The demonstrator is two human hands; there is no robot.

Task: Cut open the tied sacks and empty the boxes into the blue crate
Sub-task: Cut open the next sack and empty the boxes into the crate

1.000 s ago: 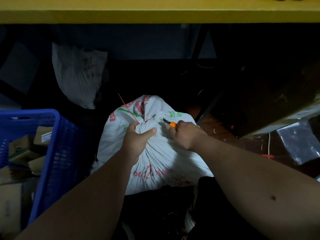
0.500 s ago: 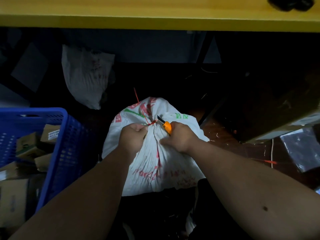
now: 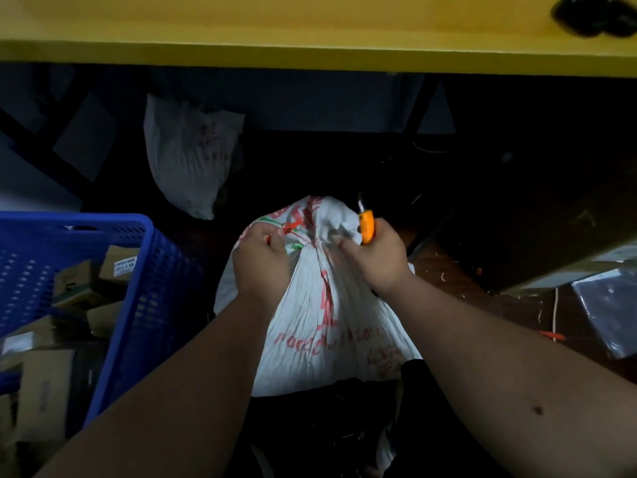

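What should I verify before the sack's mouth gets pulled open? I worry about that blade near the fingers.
1. Blade of the orange cutter points away from the sack: ok.
2. Right hand grips the cutter firmly: ok.
3. Left hand holds the sack's neck, clear of the blade: ok.
4. Red tie fully cut: cannot tell.
5. Blue crate beside the sack: ok.
6. Room left in the crate: cannot tell.

Looks like a dim storeroom or packing area: tied woven sack (image 3: pixel 324 305) on the floor, blue crate (image 3: pixel 138 291) of cardboard boxes (image 3: pixel 44 391), yellow surface (image 3: pixel 275 29) overhead.
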